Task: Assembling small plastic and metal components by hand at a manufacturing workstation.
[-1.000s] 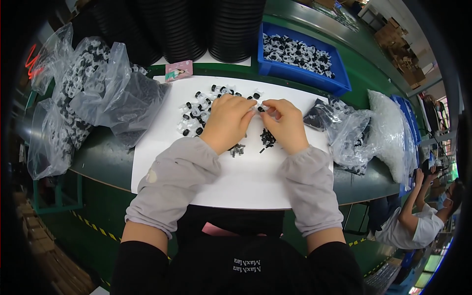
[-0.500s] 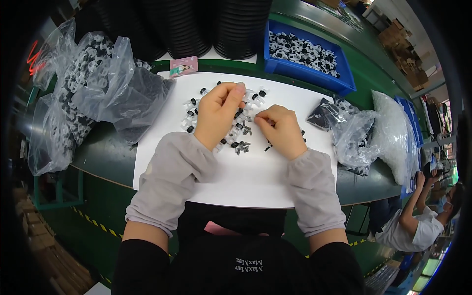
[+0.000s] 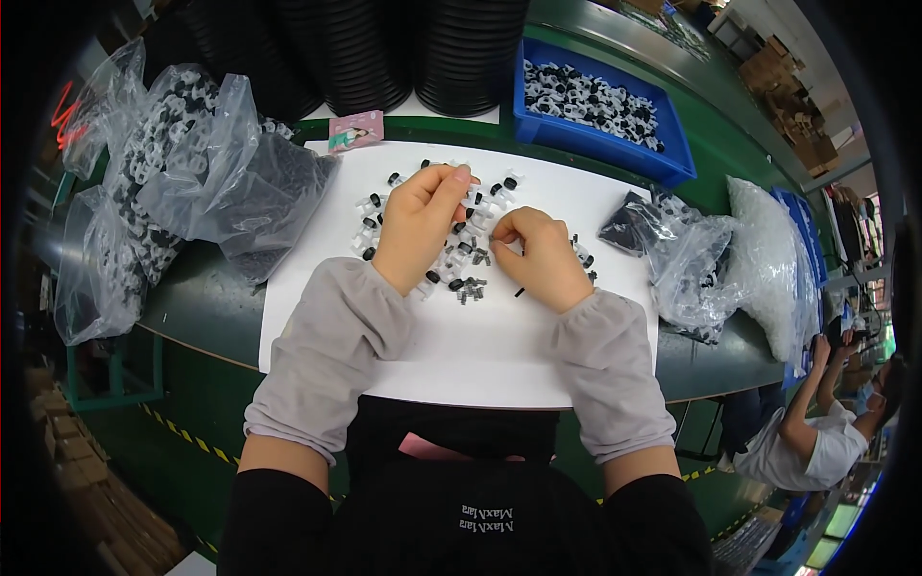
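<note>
On a white sheet [image 3: 480, 355] lies a scatter of several small black and clear plastic parts [image 3: 468, 285]. My left hand [image 3: 420, 223] reaches over the pile, its fingertips pinched on one small part at the far side. My right hand [image 3: 543, 257] rests on the sheet beside it, fingers curled on a small part near the pile's right edge. What exactly sits between the fingers is hidden. Both forearms wear grey sleeve covers.
A blue bin [image 3: 600, 106] of black and white parts stands at the back right. Stacks of black round trays [image 3: 384, 48] stand behind. Clear bags of parts [image 3: 173, 182] lie left, more bags [image 3: 691, 259] right. A small pink card [image 3: 356, 131] lies near the sheet. Another person [image 3: 816, 422] sits far right.
Both hands have moved apart a little; my left hand has stretched toward the far side of the pile and my right hand has dropped nearer to the pile's right edge.
</note>
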`<state>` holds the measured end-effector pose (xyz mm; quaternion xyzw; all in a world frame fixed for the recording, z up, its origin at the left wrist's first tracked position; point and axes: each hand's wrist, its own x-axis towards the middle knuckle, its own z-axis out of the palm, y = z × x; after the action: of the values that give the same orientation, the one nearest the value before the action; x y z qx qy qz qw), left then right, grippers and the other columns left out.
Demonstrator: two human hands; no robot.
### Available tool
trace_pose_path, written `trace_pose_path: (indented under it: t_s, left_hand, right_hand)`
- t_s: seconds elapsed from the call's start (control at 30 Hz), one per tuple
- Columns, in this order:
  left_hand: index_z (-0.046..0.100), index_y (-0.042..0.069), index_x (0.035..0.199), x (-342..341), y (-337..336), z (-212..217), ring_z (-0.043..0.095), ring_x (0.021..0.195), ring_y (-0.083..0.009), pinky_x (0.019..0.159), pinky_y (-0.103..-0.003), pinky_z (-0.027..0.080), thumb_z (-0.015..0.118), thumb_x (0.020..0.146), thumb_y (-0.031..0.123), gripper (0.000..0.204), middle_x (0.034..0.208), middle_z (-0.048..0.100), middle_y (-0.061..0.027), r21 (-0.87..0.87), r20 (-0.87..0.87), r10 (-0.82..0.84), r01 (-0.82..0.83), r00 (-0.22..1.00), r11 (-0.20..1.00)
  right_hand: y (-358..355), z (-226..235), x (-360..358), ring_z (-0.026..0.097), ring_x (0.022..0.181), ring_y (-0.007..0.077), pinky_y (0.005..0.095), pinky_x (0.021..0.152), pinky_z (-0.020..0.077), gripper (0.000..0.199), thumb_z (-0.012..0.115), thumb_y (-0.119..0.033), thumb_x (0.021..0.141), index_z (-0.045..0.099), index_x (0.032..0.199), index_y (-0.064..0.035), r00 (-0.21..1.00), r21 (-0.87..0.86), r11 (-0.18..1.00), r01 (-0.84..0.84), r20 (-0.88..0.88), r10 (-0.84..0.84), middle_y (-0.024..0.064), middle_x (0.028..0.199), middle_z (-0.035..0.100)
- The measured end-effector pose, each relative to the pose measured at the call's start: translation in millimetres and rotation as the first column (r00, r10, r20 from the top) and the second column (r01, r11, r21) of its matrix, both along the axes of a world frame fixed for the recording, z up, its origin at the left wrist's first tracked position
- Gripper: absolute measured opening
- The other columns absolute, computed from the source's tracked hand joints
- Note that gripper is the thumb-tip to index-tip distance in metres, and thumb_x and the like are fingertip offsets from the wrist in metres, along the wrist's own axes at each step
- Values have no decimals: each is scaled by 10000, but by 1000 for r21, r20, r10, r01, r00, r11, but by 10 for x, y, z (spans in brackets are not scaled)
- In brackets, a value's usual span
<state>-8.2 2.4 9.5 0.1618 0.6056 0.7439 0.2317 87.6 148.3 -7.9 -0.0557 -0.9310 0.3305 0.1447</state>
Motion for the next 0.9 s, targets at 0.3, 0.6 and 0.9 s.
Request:
trace_pose_path:
  t_s: [0.3, 0.6, 0.9]
  left_hand:
    - [631, 49, 895, 7, -1, -29, 419, 598, -11, 516, -164, 333, 558, 925, 247, 213, 660, 479, 68, -51, -89, -65, 61, 994, 997]
    - [616, 24, 949, 93, -28, -24, 455, 496, -82, 471, -231, 359, 606, 881, 158, 150, 574, 527, -43, -363, -590, -279, 59, 758, 930]
    - [592, 22, 962, 54, -17, -76, 461, 552, -43, 503, -218, 372, 553, 929, 196, 181, 624, 524, 5, -331, -526, -333, 172, 783, 928]
  right_hand:
    - [30, -5, 12, 577, 700, 180, 281, 665, 466, 119, 639, -63, 761, 655, 870, -18, 998, 25, 999, -35, -55, 36, 87, 794, 626]
    - [-17, 116, 86, 598, 756, 144, 242, 681, 473, 119, 634, -22, 803, 657, 918, 0, 978, -323, 946, -4, -198, -64, 97, 871, 664]
    - [-36, 151, 89, 605, 699, 195, 277, 630, 486, 103, 665, 5, 766, 653, 868, -7, 883, 131, 991, 6, -466, 56, 109, 837, 656]
